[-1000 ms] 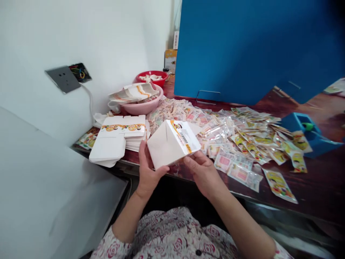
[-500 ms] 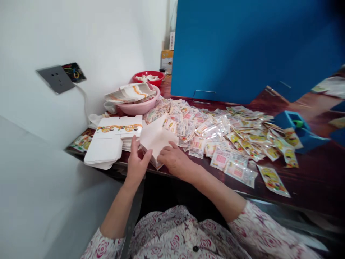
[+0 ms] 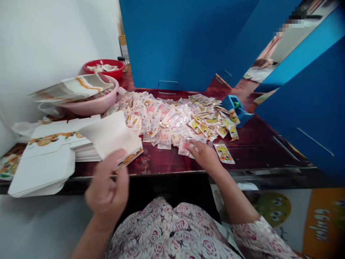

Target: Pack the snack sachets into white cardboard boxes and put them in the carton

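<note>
My left hand point(image 3: 107, 183), a little blurred, is raised in front of the table edge with thumb and fingers apart and nothing in it. Just beyond its fingertips, partly covered by them, stands a small carton point(image 3: 132, 153) with its white flap point(image 3: 107, 131) up and an orange printed side. Farther right, my right hand point(image 3: 207, 158) reaches palm down with fingers stretched out, the fingertips on clear sachets point(image 3: 183, 146) at the near edge of a pile. Beside that hand lies a single yellow printed packet point(image 3: 224, 154).
Flat white cartons point(image 3: 48, 169) are stacked on the left. Behind them, a pink basin point(image 3: 94, 104) holds packets and a striped cloth, near a red basin point(image 3: 115, 73). Blue panels point(image 3: 188, 46) stand at the back; a blue tape dispenser point(image 3: 234, 106) sits right of the pile.
Both hands have left the carton: the left drew back toward me, the right moved across to the sachets. The camera view has turned to the right.
</note>
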Motion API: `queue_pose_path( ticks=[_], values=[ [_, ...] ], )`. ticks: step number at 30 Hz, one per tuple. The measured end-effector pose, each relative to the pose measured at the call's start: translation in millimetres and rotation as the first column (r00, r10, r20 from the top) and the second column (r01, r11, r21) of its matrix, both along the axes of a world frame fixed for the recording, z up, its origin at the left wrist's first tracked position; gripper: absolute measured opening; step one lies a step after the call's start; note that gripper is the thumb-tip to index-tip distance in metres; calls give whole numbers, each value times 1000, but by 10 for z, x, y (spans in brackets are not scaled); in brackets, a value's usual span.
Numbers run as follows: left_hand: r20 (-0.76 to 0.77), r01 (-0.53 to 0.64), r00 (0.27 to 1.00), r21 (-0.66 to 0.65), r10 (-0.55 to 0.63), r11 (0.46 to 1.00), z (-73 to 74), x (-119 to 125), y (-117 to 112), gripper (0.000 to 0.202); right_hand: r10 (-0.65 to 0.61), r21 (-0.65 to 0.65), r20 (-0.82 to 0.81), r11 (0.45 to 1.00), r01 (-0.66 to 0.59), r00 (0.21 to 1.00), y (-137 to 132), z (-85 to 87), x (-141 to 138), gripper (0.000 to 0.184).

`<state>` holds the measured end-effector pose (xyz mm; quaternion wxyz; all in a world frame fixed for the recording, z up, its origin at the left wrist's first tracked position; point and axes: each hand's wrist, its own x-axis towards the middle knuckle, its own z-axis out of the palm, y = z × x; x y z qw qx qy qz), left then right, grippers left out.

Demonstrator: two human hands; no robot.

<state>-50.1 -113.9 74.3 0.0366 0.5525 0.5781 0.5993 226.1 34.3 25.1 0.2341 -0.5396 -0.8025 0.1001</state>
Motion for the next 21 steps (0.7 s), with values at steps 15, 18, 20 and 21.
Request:
queue_pose_path(
  ticks=[15, 18, 20, 21],
  values=[
    [206, 428, 903, -396, -376, 812, -646, 776, 946, 57, -95, -73, -616, 995, 64, 782, 89, -137, -263, 47],
    [338, 480, 867, -369, -367, 795, -588, 780, 963, 51, -37, -169, -724, 977, -126, 689, -116, -73, -379, 47],
    [369, 494, 856, -381, -362, 782, -556, 747, 948, 34, 17, -199, -688, 957, -211, 726, -236, -30, -364, 44],
    [348, 478, 868, -394, -354, 785, -546, 722, 935, 30, 31, -199, -652, 957, -210, 758, -277, -17, -307, 43]
  ],
)
